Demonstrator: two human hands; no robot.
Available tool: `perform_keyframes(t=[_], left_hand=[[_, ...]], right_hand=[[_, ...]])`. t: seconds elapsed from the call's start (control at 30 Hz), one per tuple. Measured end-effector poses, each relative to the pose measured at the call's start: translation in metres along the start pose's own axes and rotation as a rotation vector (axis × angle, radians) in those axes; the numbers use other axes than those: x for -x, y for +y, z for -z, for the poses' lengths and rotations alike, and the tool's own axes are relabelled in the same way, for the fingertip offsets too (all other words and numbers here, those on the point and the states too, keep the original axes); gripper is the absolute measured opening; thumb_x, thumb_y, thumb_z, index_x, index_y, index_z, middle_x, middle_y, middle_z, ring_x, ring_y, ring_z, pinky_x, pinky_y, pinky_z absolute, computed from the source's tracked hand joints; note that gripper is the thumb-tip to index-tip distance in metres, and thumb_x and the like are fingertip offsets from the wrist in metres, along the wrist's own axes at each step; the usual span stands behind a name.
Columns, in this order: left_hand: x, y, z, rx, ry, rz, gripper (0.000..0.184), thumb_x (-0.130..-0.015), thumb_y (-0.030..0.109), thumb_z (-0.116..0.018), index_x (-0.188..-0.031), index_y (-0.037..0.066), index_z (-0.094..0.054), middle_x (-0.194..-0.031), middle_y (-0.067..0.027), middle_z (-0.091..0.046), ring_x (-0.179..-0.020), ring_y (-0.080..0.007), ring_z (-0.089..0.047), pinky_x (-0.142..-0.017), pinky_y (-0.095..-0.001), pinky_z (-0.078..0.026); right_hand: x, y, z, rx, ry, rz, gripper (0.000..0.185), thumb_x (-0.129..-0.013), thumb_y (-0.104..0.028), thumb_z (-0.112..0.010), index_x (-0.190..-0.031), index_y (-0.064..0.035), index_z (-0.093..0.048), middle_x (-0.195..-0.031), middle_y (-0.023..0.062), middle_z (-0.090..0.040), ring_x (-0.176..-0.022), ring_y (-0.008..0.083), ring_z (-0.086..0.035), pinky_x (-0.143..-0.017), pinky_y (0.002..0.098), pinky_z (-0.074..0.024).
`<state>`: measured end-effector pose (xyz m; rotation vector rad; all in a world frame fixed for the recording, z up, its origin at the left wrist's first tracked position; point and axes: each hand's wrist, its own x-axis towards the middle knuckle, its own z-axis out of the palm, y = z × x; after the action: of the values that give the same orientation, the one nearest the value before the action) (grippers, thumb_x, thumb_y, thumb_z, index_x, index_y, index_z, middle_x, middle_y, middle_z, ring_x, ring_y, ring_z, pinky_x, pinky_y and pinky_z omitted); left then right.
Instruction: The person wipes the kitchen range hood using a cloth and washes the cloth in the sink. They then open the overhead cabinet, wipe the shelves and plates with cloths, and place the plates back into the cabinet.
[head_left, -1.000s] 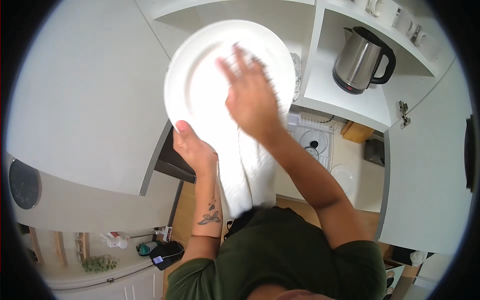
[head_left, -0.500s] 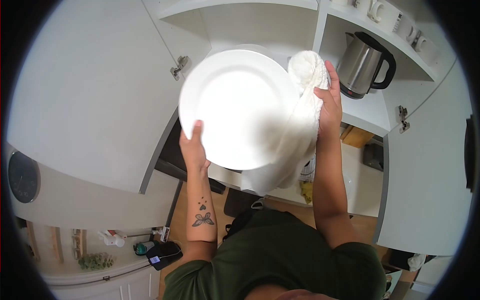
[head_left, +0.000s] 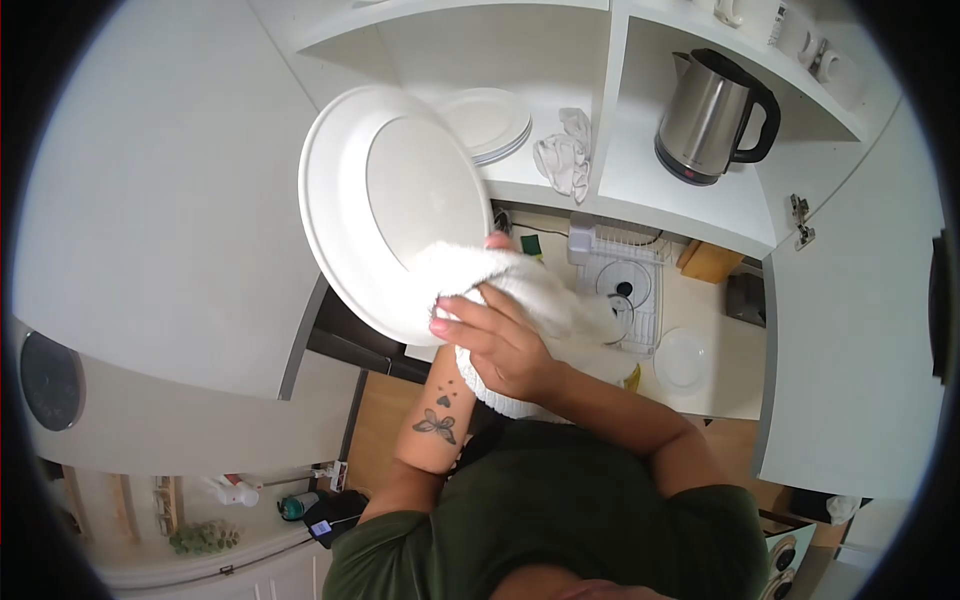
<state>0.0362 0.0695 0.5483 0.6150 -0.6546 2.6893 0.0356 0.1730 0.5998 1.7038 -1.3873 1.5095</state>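
A large white plate is held up tilted in front of the open cupboard, a ring visible on the side towards me. My left hand is mostly hidden under a white towel; a bit of finger shows past the cloth by the plate's right edge, and my left forearm leads up to it. My right hand grips the bunched towel against the plate's lower right edge, its fingers pointing left. The rest of the cloth drapes down to the right, blurred in part.
Stacked white plates and a crumpled cloth lie on the cupboard shelf. A steel kettle stands in the right compartment, with mugs above. Below are a dish rack and another plate. Open cupboard doors flank me.
The plate has moved left and turned to an angle. My right hand has come down and left with the towel, onto the plate's lower edge and over my left hand. The shelf's plate stack is uncovered.
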Motion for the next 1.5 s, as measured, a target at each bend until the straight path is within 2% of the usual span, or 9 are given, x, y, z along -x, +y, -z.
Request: perform_keyframes(t=[0.23,0.3,0.4,0.7,0.73,0.87,1.0,1.27,1.5], left_hand=[[0.012,0.014,0.001,-0.066,0.213,-0.173,0.033,-0.092,0.027,-0.047,-0.108,-0.001,-0.047,-0.095,-0.0076,-0.056,-0.085,-0.0158,-0.056,-0.075,-0.0266,-0.047],[0.011,0.003,-0.007,-0.150,0.203,-0.186,0.032,-0.092,0.027,-0.047,-0.108,-0.001,-0.047,-0.095,-0.0077,-0.056,-0.085,-0.0158,-0.056,-0.075,-0.0264,-0.047],[0.007,-0.006,-0.020,-0.315,0.190,-0.242,0.032,-0.092,0.027,-0.047,-0.107,-0.001,-0.047,-0.096,-0.0079,-0.056,-0.086,-0.0158,-0.056,-0.075,-0.0262,-0.047],[0.002,0.012,-0.008,-1.370,0.804,-0.728,0.029,-0.091,0.024,-0.049,-0.104,-0.002,-0.047,-0.097,-0.0089,-0.056,-0.085,-0.0167,-0.056,-0.073,-0.0272,-0.047],[0.003,0.023,-0.013,-1.533,0.930,-0.873,0.028,-0.091,0.023,-0.049,-0.105,-0.001,-0.046,-0.096,-0.0103,-0.057,-0.083,-0.0170,-0.057,-0.073,-0.0294,-0.048],[0.027,0.062,-0.057,-1.794,0.980,-1.179,0.031,-0.093,0.020,-0.045,-0.111,-0.004,-0.042,-0.101,-0.0167,-0.055,-0.086,-0.0231,-0.059,-0.074,-0.0331,-0.051],[0.039,0.063,-0.082,-1.811,0.923,-1.293,0.045,-0.096,0.034,-0.035,-0.115,-0.006,-0.044,-0.106,-0.0160,-0.056,-0.091,-0.0217,-0.058,-0.081,-0.0307,-0.046],[0.015,0.005,-0.056,-2.172,0.899,-1.155,0.055,-0.094,0.043,-0.036,-0.098,-0.008,-0.057,-0.086,-0.0098,-0.061,-0.078,-0.0129,-0.055,-0.072,-0.0257,-0.044],[-0.007,0.006,-0.075,-2.211,0.703,-1.068,0.043,-0.094,0.035,-0.043,-0.093,-0.005,-0.059,-0.079,-0.0047,-0.060,-0.071,-0.0083,-0.051,-0.065,-0.0222,-0.042]], right_hand=[[-0.054,0.012,0.025,0.320,-0.037,-0.036,0.048,-0.061,0.009,-0.055,-0.101,-0.0144,-0.065,-0.113,0.0024,-0.058,-0.085,0.0188,-0.056,-0.071,0.0309,-0.0448],[-0.082,0.030,0.036,0.149,0.195,-0.193,0.052,-0.066,0.010,-0.044,-0.113,-0.0071,-0.056,-0.119,0.0102,-0.054,-0.113,0.0276,-0.049,-0.100,0.0372,-0.0328],[-0.081,0.049,0.028,-0.057,0.225,-0.323,0.056,-0.072,0.009,-0.038,-0.128,0.0002,-0.039,-0.131,0.0185,-0.039,-0.125,0.0290,-0.036,-0.105,0.0351,-0.0248],[0.005,0.046,0.020,-0.387,0.012,-0.879,0.044,-0.079,-0.008,-0.052,-0.121,0.0018,-0.044,-0.114,0.0172,-0.053,-0.104,0.0273,-0.051,-0.090,0.0316,-0.0381],[0.045,0.061,0.021,-0.599,0.035,-0.679,0.045,-0.080,-0.015,-0.056,-0.121,0.0011,-0.045,-0.113,0.0141,-0.055,-0.103,0.0227,-0.052,-0.088,0.0316,-0.0399],[0.063,0.055,0.060,-1.118,0.301,-1.426,0.053,-0.067,0.005,-0.045,-0.120,-0.0009,-0.045,-0.122,0.0155,-0.047,-0.108,0.0243,-0.049,-0.093,0.0326,-0.0400],[0.066,0.054,0.082,-1.110,0.558,-1.309,0.064,-0.060,0.010,-0.040,-0.122,-0.0025,-0.040,-0.121,0.0166,-0.046,-0.113,0.0260,-0.047,-0.097,0.0348,-0.0387],[-0.020,0.089,0.044,0.214,0.275,-0.580,0.047,-0.065,0.008,-0.042,-0.110,0.0007,-0.053,-0.112,0.0159,-0.054,-0.106,0.0269,-0.053,-0.093,0.0319,-0.0388],[-0.050,0.062,-0.008,0.055,0.048,-0.337,0.043,-0.059,0.009,-0.047,-0.099,-0.0048,-0.054,-0.106,0.0127,-0.054,-0.097,0.0327,-0.049,-0.085,0.0394,-0.0398]])
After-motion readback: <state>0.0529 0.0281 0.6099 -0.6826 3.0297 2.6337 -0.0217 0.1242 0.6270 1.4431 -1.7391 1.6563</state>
